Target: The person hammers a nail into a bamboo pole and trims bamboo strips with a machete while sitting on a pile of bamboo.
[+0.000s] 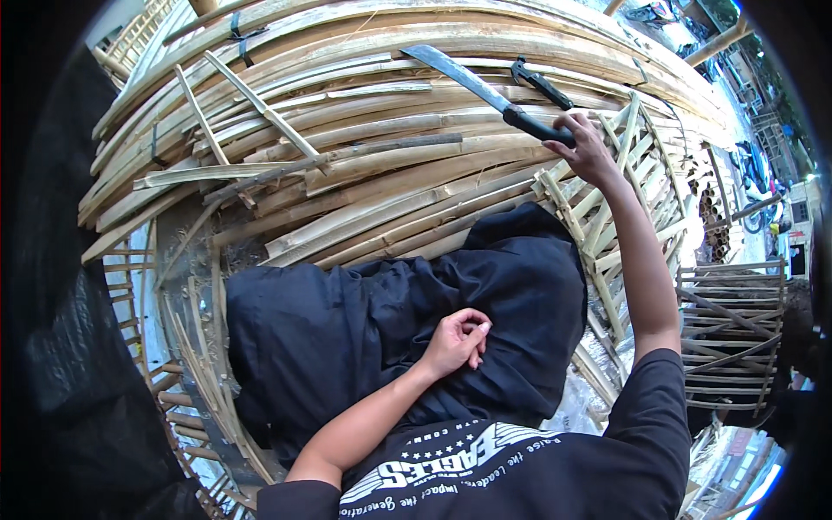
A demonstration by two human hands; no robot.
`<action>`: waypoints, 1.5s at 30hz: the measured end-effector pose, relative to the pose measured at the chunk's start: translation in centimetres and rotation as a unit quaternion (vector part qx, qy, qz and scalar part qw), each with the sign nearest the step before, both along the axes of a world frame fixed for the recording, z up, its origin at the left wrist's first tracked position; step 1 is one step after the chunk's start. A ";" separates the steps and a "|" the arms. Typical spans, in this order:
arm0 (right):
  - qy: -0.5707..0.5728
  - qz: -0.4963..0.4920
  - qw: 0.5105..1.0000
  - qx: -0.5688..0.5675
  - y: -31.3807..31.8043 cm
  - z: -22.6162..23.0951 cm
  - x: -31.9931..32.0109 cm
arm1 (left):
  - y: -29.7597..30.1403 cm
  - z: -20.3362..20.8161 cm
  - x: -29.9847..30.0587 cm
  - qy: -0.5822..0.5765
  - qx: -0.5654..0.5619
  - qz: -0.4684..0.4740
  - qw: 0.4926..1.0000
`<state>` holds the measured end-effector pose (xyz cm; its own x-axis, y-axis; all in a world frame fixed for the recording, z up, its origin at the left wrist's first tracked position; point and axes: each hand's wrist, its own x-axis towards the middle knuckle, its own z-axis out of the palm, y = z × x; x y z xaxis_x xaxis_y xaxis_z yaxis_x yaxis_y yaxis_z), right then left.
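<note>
The knife [487, 92] is up at the top, a little right of centre, above the bamboo strips, its blade pointing away to the upper left. From where I stand, a dark sheet [74, 286] hangs at the far left. Next to it the strips [364, 117] lie in a long, bowed pile, with a few loose sticks [260, 100] slanting across their left part. Below the pile, dark cloth [303, 329] covers the person's lap. The left hand [458, 342] rests over that cloth, fingers curled in and narrow. A black-handled tool [539, 82] lies on the strips just beyond the knife. The right hand [585, 147] has its fingers closed round the end of the knife's black handle. Beside that forearm is a bamboo lattice [600, 217]; farther right are a slatted rack [728, 355] and, above it, a parked motorbike [756, 195].
</note>
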<state>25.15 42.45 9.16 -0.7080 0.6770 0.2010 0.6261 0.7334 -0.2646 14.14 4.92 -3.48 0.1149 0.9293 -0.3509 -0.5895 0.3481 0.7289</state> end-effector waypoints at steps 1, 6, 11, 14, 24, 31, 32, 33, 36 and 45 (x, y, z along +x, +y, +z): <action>0.031 -0.005 1.000 -0.003 -0.6 -0.1 -0.1 | -0.1 0.1 0.0 0.012 0.008 -0.008 1.000; 0.367 -0.118 0.906 -0.175 -4.7 -1.5 -2.0 | -0.9 2.6 -1.4 0.141 0.053 -0.012 0.989; 0.687 -0.096 0.593 -0.409 -5.2 -3.2 -4.5 | -1.7 5.0 -4.5 0.317 0.102 0.009 0.943; 0.728 -0.087 0.573 -0.367 -5.1 -2.4 -6.5 | -2.2 7.2 -7.5 0.345 0.083 -0.010 0.935; 0.717 0.065 0.692 -0.050 -9.0 5.1 -12.7 | 8.2 4.9 -19.3 0.808 0.143 -0.016 0.572; 0.657 0.120 0.741 -0.065 -8.3 5.4 -13.0 | 15.0 -0.1 -20.8 0.875 0.108 0.060 0.468; 0.658 0.109 0.742 -0.067 -8.2 4.8 -12.7 | 15.3 -0.6 -20.7 0.869 0.107 0.061 0.479; 0.652 0.102 0.750 -0.053 -8.2 4.6 -12.4 | 15.4 -0.7 -20.6 0.864 0.107 0.060 0.488; 0.628 0.078 0.773 -0.036 -7.7 4.9 -11.5 | 16.1 -1.1 -20.3 0.862 0.109 0.059 0.492; 0.711 -0.122 0.688 0.073 -9.0 6.8 -11.3 | 15.8 -2.2 -20.7 0.862 0.118 0.072 0.488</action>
<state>13.82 33.49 15.92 0.4063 0.6405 0.6517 -0.0816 0.7358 -0.6723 -6.60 20.75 -5.69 -0.2346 0.9220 0.3081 0.9640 0.1799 0.1957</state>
